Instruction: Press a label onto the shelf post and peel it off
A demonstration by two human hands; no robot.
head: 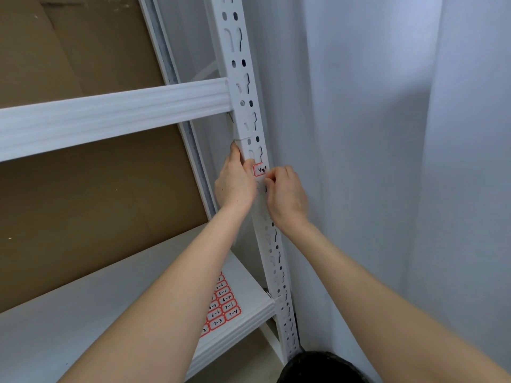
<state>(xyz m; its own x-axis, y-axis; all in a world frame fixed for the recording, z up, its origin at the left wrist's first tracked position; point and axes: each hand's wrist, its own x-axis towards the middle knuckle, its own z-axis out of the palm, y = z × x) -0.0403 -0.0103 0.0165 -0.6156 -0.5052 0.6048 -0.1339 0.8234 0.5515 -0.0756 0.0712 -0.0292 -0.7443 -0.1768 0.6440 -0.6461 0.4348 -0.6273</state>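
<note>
A white slotted upright post [250,111] of a metal rack runs down the middle of the view. On it sits a small red-bordered label [260,170] with handwriting. My left hand [235,183] grips the post's left edge just beside the label, thumb up along the edge. My right hand [286,196] is at the label's right edge, its fingertips pinching or pressing that corner against the post. A sheet of several more red-bordered numbered labels [222,305] lies on the lower shelf [110,308], under my left forearm.
A white crossbeam [110,117] joins the post above my hands. Brown cardboard [83,203] backs the rack. A pale curtain [387,161] hangs right of the post. A dark round object [318,367] sits at the bottom by the post's foot.
</note>
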